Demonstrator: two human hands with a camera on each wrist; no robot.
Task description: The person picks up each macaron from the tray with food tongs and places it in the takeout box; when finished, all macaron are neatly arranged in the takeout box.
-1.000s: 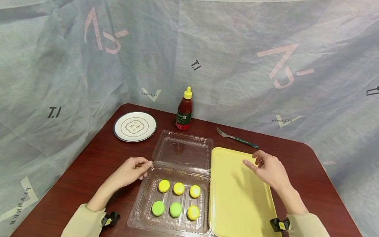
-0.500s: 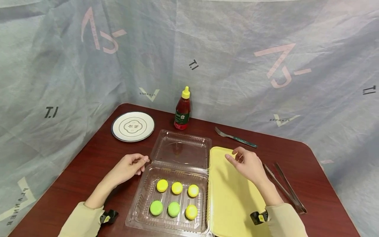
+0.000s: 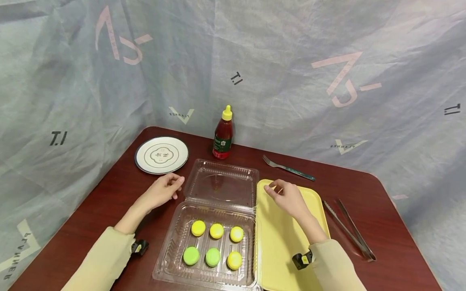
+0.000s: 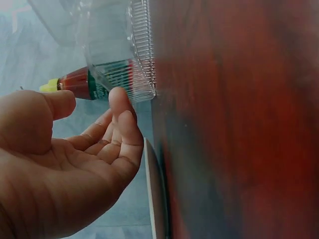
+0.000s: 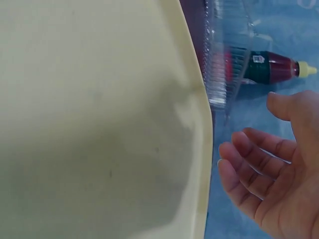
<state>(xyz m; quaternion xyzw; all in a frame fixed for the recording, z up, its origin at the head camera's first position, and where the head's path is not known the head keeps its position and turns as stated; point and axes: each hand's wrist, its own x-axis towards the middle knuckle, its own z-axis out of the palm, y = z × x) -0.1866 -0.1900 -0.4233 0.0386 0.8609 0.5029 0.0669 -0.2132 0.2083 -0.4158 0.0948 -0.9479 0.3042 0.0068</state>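
Observation:
A clear plastic clamshell box [image 3: 168, 246] lies unfolded, its lid [image 3: 225, 186] spread toward the back. In its base sit two green macarons [image 3: 191, 256] and several yellow macarons [image 3: 198, 228], in two rows. Beside the lid's left edge hovers my left hand [image 3: 163, 192], fingers loosely bent and nothing in them; the left wrist view shows the bare palm [image 4: 75, 169]. My right hand [image 3: 288, 199] is over the back part of a yellow tray [image 3: 284, 258], near the lid's right side. In the right wrist view its fingers [image 5: 259, 169] are relaxed and hold nothing.
A white plate [image 3: 162, 155] with a dark rim stands at the back left. Behind the lid is a red sauce bottle [image 3: 223, 135] with a yellow cap. A fork [image 3: 289, 168] lies behind the tray, and metal tongs [image 3: 351, 230] lie right of it.
My right hand has moved left across the tray toward the box, uncovering the tongs. My left hand has shifted a little away from me, alongside the lid. The macarons stay where they were.

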